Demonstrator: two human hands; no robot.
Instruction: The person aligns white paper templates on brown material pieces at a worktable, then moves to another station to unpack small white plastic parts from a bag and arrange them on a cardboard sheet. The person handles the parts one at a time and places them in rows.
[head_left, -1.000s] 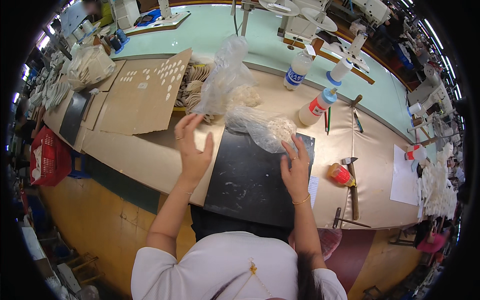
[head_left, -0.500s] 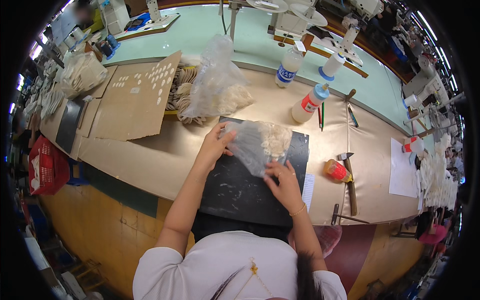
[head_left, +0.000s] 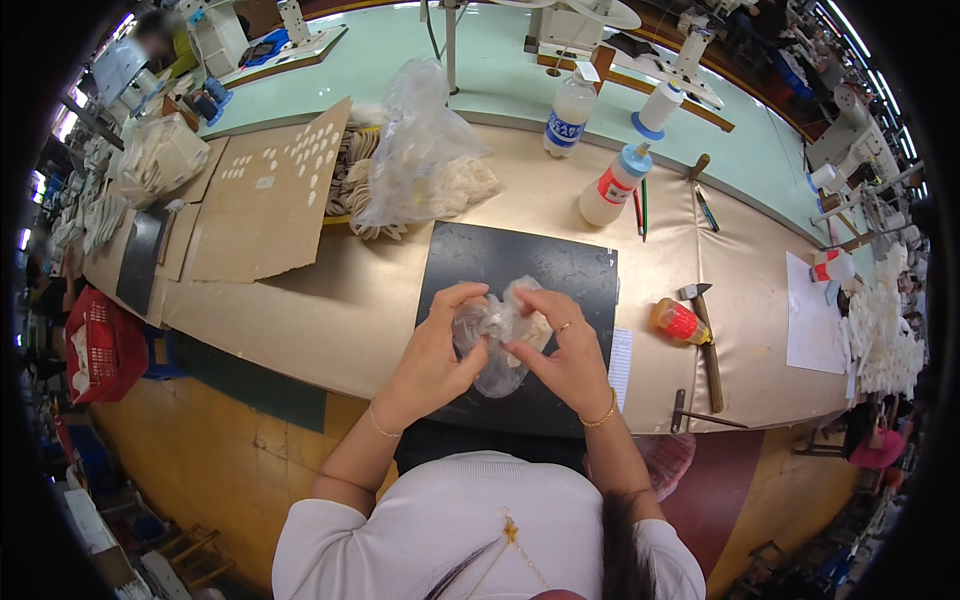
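Note:
Over a black mat (head_left: 530, 245), both hands hold a small clear plastic bag (head_left: 500, 375) with pale cream pieces inside. The bag's upper part is bunched between the fingers. My left hand (head_left: 438, 352) grips its left side, thumb and fingers curled in on the film. On the other side my right hand (head_left: 568, 355) pinches the bag with thumb and fingers. The cream pieces show mostly by the right fingers; the rest is hidden by crumpled film.
Beyond the mat lie a larger clear bag (head_left: 405, 150) with cream pieces and a cardboard sheet (head_left: 255, 225) with white ovals. To the right are a blue-capped bottle (head_left: 612, 190), a glue bottle (head_left: 682, 322), a hammer (head_left: 710, 350), a T-shaped tool (head_left: 680, 410) and a paper sheet (head_left: 812, 320).
Both hands have come nearer to me and closer together. The bag, spread out before, is now bunched up between them, and more of the mat's far part shows.

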